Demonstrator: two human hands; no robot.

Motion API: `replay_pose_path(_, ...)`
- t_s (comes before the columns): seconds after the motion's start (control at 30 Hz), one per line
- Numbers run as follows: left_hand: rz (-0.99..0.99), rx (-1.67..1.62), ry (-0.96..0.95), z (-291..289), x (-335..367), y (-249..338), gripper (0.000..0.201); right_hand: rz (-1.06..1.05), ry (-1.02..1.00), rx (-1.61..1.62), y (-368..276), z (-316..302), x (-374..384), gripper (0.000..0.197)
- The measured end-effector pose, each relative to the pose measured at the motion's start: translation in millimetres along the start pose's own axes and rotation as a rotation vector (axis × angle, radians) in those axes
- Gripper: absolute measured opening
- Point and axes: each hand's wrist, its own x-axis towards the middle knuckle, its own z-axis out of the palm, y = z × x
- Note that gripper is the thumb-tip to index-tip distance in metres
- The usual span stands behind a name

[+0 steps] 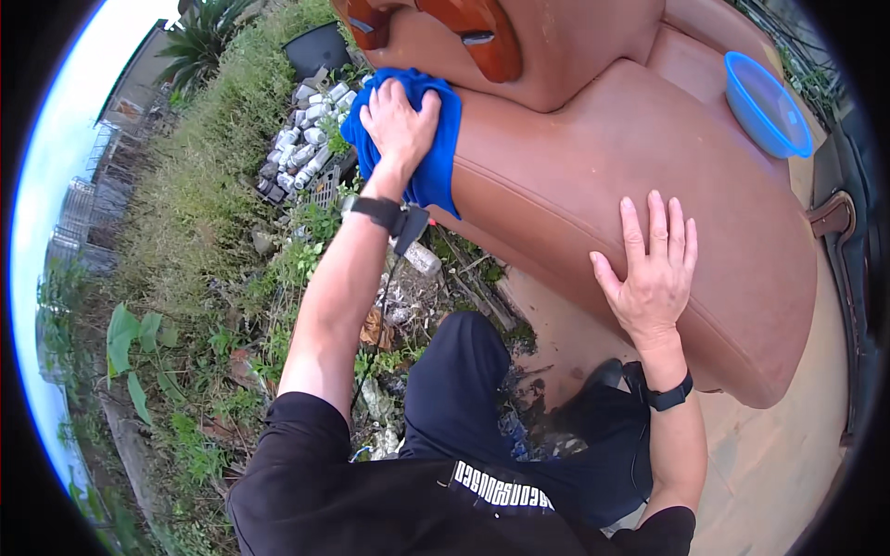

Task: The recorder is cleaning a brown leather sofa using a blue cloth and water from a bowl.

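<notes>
My left hand presses a blue cloth over the far-left end of a brown leather sofa, its fingers curled on the fabric. The cloth hangs down around that edge of the seat. Farther right, my right hand lies flat on the sofa's front edge, with its fingers spread and nothing in it. Dark bands circle both wrists. At the back right, a translucent blue plastic basin rests tilted on the sofa. Whatever it may hold cannot be made out.
Wooden armrest trim shows at the top. Weeds and a heap of pale rubble lie to the left, beside a black tub. My bent knee is below the sofa. A dark seat with a wooden arm stands right.
</notes>
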Motion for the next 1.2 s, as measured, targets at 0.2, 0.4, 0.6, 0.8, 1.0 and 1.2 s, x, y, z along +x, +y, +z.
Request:
replay_pose_path(0.2,0.306,-0.22,0.042,-42.9,-91.3,104.0,0.041,-0.018,0.0,-0.01,2.3,0.7,-2.8,0.071)
replay_pose_path(0.4,0.502,-0.388,-0.037,-62.8,-90.0,112.9,0.044,-0.008,-0.013,-0.009,1.0,0.4,-2.9,0.075)
replay_pose_path(0.6,0.321,-0.301,0.054,-29.8,-16.5,38.8,0.034,-0.019,-0.025,0.012,1.9,-2.0,-3.5,0.074)
replay_pose_path(0.8,-0.051,-0.003,-0.02,-2.6,32.3,-17.9,0.046,-0.009,-0.005,0.034,2.5,-2.5,-2.1,0.069)
replay_pose_path(1.0,0.016,-0.089,0.003,-14.4,-20.6,29.3,0.043,-0.009,0.005,0.038,3.0,-1.9,-3.9,0.069)
replay_pose_path(1.2,0.357,-0.326,-0.001,-56.1,-110.4,126.9,0.036,-0.009,0.015,0.034,4.8,0.9,-4.1,0.07)
